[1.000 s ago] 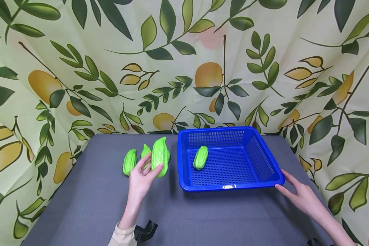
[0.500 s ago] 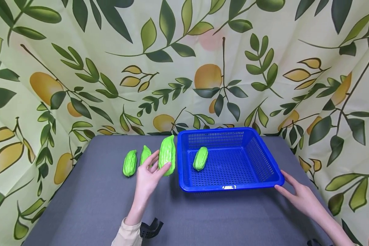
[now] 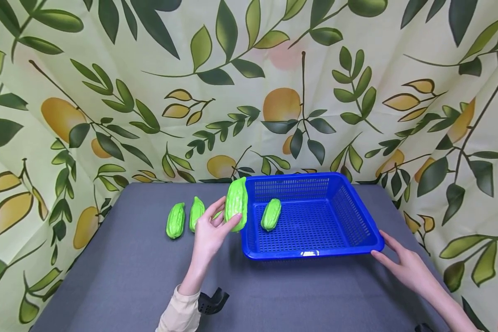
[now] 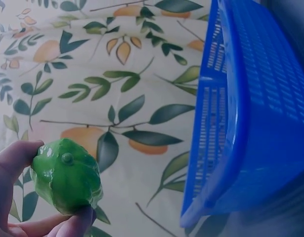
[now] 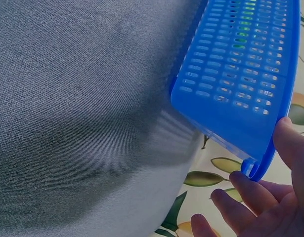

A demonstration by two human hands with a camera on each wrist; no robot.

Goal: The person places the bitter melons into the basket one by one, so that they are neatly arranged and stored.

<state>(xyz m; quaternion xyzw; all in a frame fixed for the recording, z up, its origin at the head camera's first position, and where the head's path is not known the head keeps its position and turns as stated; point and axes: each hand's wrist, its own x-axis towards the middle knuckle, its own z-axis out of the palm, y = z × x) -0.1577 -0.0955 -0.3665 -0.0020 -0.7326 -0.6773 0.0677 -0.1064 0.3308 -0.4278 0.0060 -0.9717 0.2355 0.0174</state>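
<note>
My left hand (image 3: pixel 211 233) holds a bright green bitter melon (image 3: pixel 236 205) between thumb and fingers, raised at the left rim of a blue plastic basket (image 3: pixel 311 252). The left wrist view shows the end of that bitter melon (image 4: pixel 67 175), apart from the basket wall (image 4: pixel 270 113). One bitter melon (image 3: pixel 271 215) lies inside the basket, toward its left side. My right hand (image 3: pixel 406 265) pinches the basket's front right corner; in the right wrist view, thumb and fingertips (image 5: pixel 282 129) sit at the rim. Left of the basket lie bitter melons (image 3: pixel 175 221), one partly hidden behind my left hand.
A grey cloth-covered table (image 3: pixel 120 272) bears everything. Behind it and at both sides hangs a curtain (image 3: pixel 232 129) printed with leaves and fruit. A black strap (image 3: pixel 213 302) is on my left wrist.
My left hand has carried the bitter melon rightward from the group on the table to the basket's left rim. My right hand keeps its grip on the corner.
</note>
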